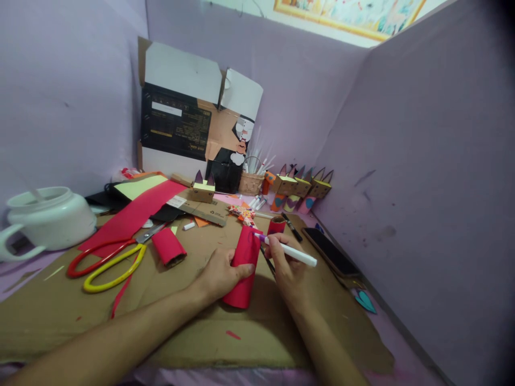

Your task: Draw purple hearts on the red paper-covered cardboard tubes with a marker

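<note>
Your left hand (222, 272) clasps the red paper tube (245, 251) between thumb and fingers, while your right hand (287, 264) pinches the purple marker (296, 254), tip at the tube's upper end. The wrapping looks done; the purple drawing seems only begun, the surface below it, beside your left thumb, unmarked.
</note>
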A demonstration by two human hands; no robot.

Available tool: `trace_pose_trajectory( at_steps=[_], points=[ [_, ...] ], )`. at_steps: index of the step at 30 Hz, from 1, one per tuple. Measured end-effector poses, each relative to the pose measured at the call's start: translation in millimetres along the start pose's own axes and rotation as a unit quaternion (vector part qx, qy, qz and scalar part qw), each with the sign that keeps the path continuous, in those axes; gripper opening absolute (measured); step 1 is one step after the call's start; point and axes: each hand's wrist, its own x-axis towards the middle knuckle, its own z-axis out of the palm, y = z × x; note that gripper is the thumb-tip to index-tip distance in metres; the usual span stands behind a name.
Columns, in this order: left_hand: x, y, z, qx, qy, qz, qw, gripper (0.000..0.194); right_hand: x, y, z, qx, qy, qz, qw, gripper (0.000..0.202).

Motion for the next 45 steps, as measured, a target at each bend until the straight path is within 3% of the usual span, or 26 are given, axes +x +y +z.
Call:
trace_pose_trajectory(
  at_steps=[23,32,38,45],
  points=[
    [1,-2,-0.7,-0.024,-0.012,0.004,1.0,0.026,-1,-7,-3,0.008,-0.047,0.016,0.999,0.02],
    [2,-2,-1.3,0.0,-0.01,0.011,1.0,0.024,-2,-7,-4,0.009,-0.027,0.049,0.998,0.023],
    [0,2,-1.0,0.001,-0.007,-0.001,1.0,0.023,1,-14,-5,0.044,0.027,0.036,0.998,0.021],
    [1,1,0.1,-0.021,-0.01,0.003,1.0,0.025,0,-9,-6,0.006,-0.006,0.02,1.0,0.018]
  ],
)
